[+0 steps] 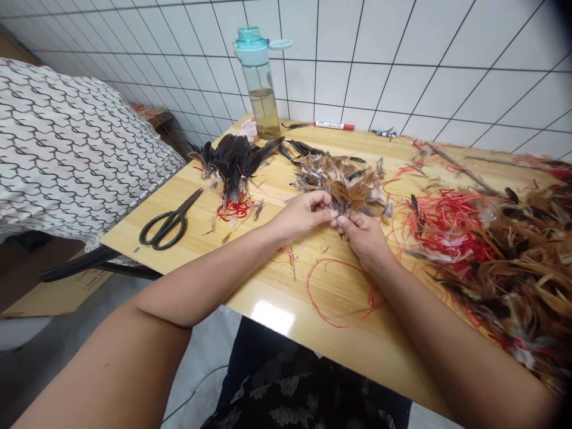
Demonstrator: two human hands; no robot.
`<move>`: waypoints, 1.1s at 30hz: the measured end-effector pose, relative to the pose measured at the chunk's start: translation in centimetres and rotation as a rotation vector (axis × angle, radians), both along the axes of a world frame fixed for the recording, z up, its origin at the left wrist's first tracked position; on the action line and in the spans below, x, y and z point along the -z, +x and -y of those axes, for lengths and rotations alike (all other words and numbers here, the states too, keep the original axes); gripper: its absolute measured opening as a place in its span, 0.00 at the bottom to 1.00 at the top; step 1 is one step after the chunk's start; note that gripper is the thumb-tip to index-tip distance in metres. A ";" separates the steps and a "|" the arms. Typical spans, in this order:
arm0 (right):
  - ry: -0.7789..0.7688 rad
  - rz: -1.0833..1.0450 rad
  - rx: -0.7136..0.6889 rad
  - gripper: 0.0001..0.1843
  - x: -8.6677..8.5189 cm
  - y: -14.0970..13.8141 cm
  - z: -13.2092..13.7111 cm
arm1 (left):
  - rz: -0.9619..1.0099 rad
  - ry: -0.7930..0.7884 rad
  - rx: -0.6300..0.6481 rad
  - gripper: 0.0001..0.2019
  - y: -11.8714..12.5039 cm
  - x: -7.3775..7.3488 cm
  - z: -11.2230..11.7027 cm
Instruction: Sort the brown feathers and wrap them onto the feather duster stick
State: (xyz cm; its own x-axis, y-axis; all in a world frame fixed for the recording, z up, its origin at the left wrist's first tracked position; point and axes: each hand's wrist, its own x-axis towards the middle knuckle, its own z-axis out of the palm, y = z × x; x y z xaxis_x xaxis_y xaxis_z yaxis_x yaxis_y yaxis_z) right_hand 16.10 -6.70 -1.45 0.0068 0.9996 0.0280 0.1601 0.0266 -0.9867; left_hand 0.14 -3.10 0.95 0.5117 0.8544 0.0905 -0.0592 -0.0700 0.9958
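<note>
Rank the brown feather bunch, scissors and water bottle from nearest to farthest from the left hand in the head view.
From the left hand:
1. Brown feather bunch, touching the fingertips.
2. Scissors, off to the left near the table edge.
3. Water bottle, at the back by the tiled wall.

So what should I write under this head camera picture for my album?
Left hand and right hand pinch brown feathers over a wooden table, scissors and black feathers nearby.

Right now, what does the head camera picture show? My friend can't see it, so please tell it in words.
Two bare hands, the left hand and right hand, meet at a bunch of brown feathers on a wooden table. Nearby lie black-handled scissors, a dark feather bundle, loose red thread and a big feather pile. A water bottle stands by the tiled wall.
</note>
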 end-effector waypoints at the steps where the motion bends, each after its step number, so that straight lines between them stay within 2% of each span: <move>1: -0.006 -0.012 0.009 0.19 -0.1 0.0 0.0 | -0.056 0.053 -0.022 0.10 -0.4 -0.2 -0.3; 5: -0.035 -0.107 0.055 0.22 -0.4 0.4 0.1 | -0.401 0.424 -0.296 0.05 -3.0 -1.2 -2.2; 7: -0.049 -0.150 0.064 0.23 -0.6 0.6 0.1 | -0.562 0.564 -0.352 0.05 -4.2 -1.2 -3.1; 12: -0.057 -0.174 0.070 0.23 -0.7 0.8 0.1 | -0.774 0.729 -0.245 0.12 -4.8 0.1 -4.2; 15: -0.066 -0.167 0.068 0.24 -0.7 0.7 0.1 | -0.853 0.842 -0.238 0.16 -4.3 1.1 -4.4; 18: -0.061 -0.149 0.067 0.24 -0.6 0.6 0.1 | -0.944 0.885 -0.251 0.17 -4.1 1.4 -4.7; 21: -0.046 -0.127 0.066 0.24 -0.6 0.6 0.2 | -0.971 0.861 -0.267 0.13 -4.3 1.2 -5.0; 25: -0.044 -0.117 0.075 0.24 -0.5 0.6 0.3 | -0.804 0.747 -0.320 0.07 -4.9 0.4 -4.9; 29: -0.043 -0.138 0.078 0.24 -0.4 0.6 0.3 | -0.503 0.439 -0.338 0.01 -5.3 -0.5 -4.6; 33: -0.035 -0.131 0.080 0.25 -0.4 0.6 0.3 | -0.231 0.157 -0.244 0.07 -4.9 -1.1 -3.8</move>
State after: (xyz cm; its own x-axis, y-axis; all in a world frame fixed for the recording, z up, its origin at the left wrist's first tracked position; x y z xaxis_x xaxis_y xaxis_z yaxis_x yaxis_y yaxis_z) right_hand 16.68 -6.96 -1.09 0.0873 0.9961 -0.0132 0.0300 -0.0159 -0.9994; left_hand -4.78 0.73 2.09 0.3173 0.9386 0.1357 0.2032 -0.2071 0.9570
